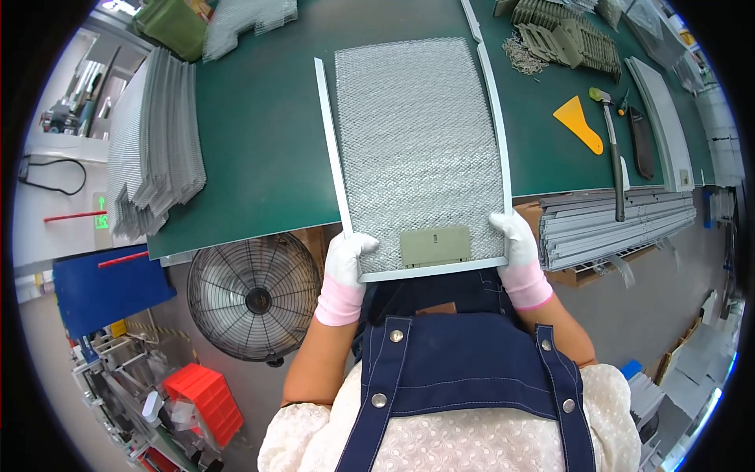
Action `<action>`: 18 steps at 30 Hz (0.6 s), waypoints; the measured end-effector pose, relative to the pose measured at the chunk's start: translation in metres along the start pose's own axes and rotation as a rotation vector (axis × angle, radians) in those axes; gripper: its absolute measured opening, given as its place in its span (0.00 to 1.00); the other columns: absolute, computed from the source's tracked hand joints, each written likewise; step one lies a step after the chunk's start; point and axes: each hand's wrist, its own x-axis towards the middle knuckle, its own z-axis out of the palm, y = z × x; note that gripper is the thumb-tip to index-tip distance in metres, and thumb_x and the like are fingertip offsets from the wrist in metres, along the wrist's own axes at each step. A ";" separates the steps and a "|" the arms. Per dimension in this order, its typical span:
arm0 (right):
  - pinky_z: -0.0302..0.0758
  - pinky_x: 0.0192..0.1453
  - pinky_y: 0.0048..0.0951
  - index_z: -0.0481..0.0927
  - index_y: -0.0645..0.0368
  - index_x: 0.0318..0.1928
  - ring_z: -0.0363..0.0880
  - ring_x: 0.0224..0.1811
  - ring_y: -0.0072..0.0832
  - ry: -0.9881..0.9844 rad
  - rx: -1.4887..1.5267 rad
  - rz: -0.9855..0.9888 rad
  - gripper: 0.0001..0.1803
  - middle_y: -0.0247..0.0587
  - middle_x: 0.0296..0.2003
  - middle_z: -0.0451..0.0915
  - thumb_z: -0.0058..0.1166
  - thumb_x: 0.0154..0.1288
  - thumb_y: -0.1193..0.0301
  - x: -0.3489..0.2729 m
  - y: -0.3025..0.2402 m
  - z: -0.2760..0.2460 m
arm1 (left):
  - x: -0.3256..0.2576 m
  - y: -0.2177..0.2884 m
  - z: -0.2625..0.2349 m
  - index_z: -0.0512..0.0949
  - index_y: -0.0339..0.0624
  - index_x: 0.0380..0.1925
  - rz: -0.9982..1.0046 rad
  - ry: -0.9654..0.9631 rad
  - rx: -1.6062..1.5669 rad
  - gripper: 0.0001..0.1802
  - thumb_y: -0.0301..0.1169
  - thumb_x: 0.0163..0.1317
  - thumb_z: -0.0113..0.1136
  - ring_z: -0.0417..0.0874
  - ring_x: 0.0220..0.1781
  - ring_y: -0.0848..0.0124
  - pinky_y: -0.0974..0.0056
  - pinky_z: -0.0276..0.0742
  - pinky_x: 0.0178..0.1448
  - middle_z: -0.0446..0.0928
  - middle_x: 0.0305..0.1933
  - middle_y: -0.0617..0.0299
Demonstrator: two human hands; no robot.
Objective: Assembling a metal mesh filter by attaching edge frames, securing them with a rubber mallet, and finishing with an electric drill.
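A silver metal mesh filter panel [417, 134] lies on the table and overhangs its near edge toward me. White frame strips run along its left, right and near sides; its far edge shows bare mesh. The left strip [326, 130] stands slightly apart from the mesh toward its far end. An olive-green plate [435, 246] sits on the mesh by the near edge. My left hand [348, 256], in a white glove with a pink cuff, is closed on the near left corner. My right hand [518, 240], gloved alike, grips the near right side.
Stacked mesh sheets [157, 138] stand at the table's left. Olive plastic parts [570, 39] and small fasteners [525, 57] lie far right, near a yellow scraper [579, 126] and a hammer [612, 149]. Below the table are a fan [255, 299] and bundled strips [613, 228].
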 end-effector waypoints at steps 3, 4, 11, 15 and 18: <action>0.69 0.44 0.23 0.74 0.67 0.45 0.71 0.37 0.18 0.040 -0.131 -0.019 0.14 0.32 0.34 0.75 0.52 0.60 0.71 0.001 -0.004 0.006 | 0.005 -0.005 -0.012 0.76 0.33 0.31 0.324 -0.057 0.545 0.07 0.22 0.52 0.53 0.75 0.34 0.72 0.68 0.71 0.44 0.75 0.29 0.62; 0.69 0.44 0.23 0.74 0.67 0.45 0.71 0.37 0.18 0.044 -0.130 -0.019 0.14 0.32 0.34 0.75 0.52 0.60 0.71 0.002 -0.005 0.005 | 0.005 -0.006 -0.011 0.76 0.33 0.31 0.323 -0.060 0.545 0.07 0.22 0.52 0.53 0.75 0.34 0.72 0.68 0.71 0.44 0.75 0.29 0.62; 0.69 0.44 0.22 0.73 0.70 0.47 0.71 0.36 0.16 0.059 -0.269 -0.099 0.18 0.32 0.35 0.75 0.54 0.63 0.68 0.001 -0.006 0.007 | 0.009 -0.026 -0.026 0.76 0.37 0.33 -0.012 0.004 0.067 0.08 0.19 0.51 0.55 0.77 0.39 0.64 0.64 0.73 0.47 0.76 0.33 0.55; 0.69 0.44 0.21 0.74 0.69 0.45 0.71 0.36 0.16 0.027 -0.151 -0.042 0.17 0.32 0.34 0.75 0.55 0.64 0.67 -0.003 -0.011 0.006 | 0.013 -0.028 -0.028 0.76 0.37 0.31 0.025 -0.114 0.174 0.06 0.19 0.51 0.55 0.76 0.39 0.66 0.64 0.73 0.47 0.75 0.33 0.56; 0.69 0.44 0.21 0.74 0.68 0.44 0.71 0.35 0.16 0.019 -0.229 -0.035 0.15 0.32 0.34 0.75 0.54 0.63 0.68 0.002 -0.012 -0.002 | 0.013 -0.019 -0.019 0.76 0.36 0.30 0.009 -0.122 0.238 0.06 0.19 0.51 0.52 0.76 0.38 0.67 0.65 0.72 0.46 0.75 0.32 0.57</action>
